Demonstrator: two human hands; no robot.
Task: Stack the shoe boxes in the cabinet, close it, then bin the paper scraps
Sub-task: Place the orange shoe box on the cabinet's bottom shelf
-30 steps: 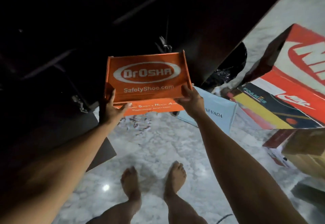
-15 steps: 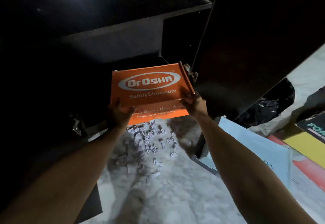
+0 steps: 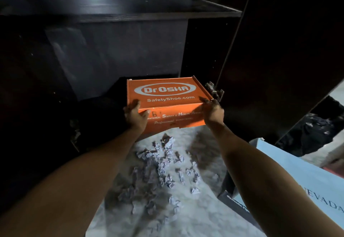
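Moved farther into the cabinet [image 3: 115, 50]: one orange box [image 3: 163, 95].
It is gripped by two hands, left hand [image 3: 135, 114] and right hand [image 3: 214, 112]; many paper scraps [image 3: 163, 169] are scattered nearer.

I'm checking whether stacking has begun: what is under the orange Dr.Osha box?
The orange Dr.Osha box, gripped by the left hand and right hand, sits at the cabinet bottom. Its underside is hidden; crumpled paper scraps lie on the floor in front.

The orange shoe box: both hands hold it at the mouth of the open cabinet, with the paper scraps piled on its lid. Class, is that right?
Not quite. The head view shows the paper scraps on the floor, not on the lid of the orange shoe box.
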